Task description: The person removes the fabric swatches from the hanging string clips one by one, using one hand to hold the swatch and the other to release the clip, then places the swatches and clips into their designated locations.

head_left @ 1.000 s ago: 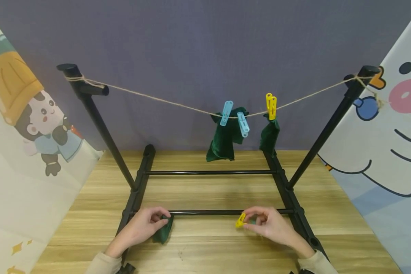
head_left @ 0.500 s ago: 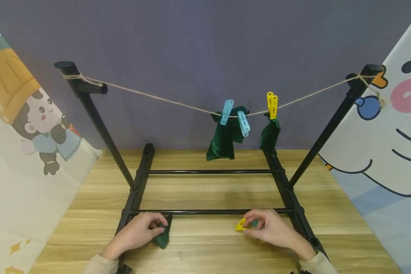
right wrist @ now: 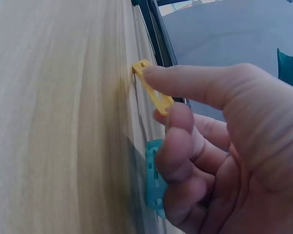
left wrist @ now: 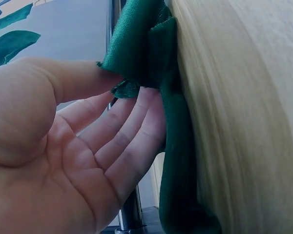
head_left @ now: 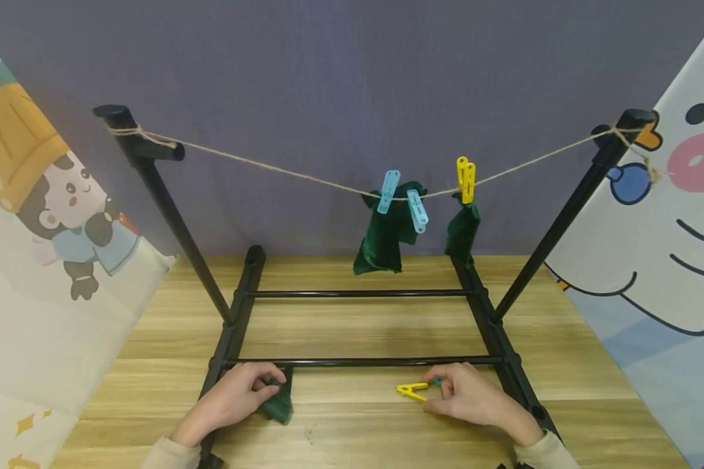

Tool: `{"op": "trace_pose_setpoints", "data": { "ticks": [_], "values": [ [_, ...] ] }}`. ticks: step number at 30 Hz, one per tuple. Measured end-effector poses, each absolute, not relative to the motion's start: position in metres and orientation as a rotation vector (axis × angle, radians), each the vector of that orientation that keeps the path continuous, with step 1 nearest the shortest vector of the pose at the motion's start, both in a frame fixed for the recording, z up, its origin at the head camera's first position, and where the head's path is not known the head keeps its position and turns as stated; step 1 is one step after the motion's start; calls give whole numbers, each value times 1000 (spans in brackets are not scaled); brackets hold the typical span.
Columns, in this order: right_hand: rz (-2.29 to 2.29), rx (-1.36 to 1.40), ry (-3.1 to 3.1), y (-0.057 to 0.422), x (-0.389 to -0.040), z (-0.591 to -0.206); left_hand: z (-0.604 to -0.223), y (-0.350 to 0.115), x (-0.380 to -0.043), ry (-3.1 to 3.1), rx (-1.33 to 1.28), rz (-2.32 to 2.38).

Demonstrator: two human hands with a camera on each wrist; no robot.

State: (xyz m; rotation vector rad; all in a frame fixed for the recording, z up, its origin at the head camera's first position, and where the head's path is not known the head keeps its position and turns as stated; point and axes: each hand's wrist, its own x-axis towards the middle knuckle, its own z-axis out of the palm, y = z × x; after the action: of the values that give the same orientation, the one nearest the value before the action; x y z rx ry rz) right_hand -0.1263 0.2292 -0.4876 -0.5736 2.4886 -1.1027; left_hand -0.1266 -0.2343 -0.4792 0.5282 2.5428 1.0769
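Head view: A black frame (head_left: 358, 294) stands on the wood-grain counter (head_left: 352, 433). A string (head_left: 258, 163) spans the left upright (head_left: 176, 220) and the right upright (head_left: 563, 223). A first light-blue clothespin (head_left: 388, 192) and a second light-blue clothespin (head_left: 417, 212) secure a hanging green cloth (head_left: 381, 238) to the string. To its right, an upper yellow clothespin (head_left: 468, 182) secures a narrower green cloth (head_left: 462, 233). Of the two hands, the left hand (head_left: 243, 394) is at the left end of the front crossbar (head_left: 346, 362), fingers partly bent, gripping a loose green cloth (head_left: 278, 406) low over the counter. The right hand (head_left: 466, 394), near the crossbar's right end, pinches a lower yellow clothespin (head_left: 407, 390) with thumb and index finger slightly apart. A teal clothespin (head_left: 437, 380) is partly hidden by the right hand.

Left wrist view: The thumb bears against the near face of the loose green cloth; the other fingers extend behind it. One length of the cloth runs alongside the counter.

Right wrist view: The thumb and index finger contact the lower yellow clothespin; the remaining fingers are curled. The teal clothespin is just beside them; whether they touch it cannot be determined
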Motion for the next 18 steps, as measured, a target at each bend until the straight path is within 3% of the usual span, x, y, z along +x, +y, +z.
{"op": "trace_pose_setpoints", "data": {
  "ticks": [18],
  "values": [
    [-1072,-555,2502,231,-126,-492,-477,-232,-123,2641,519,1048]
  ]
}}
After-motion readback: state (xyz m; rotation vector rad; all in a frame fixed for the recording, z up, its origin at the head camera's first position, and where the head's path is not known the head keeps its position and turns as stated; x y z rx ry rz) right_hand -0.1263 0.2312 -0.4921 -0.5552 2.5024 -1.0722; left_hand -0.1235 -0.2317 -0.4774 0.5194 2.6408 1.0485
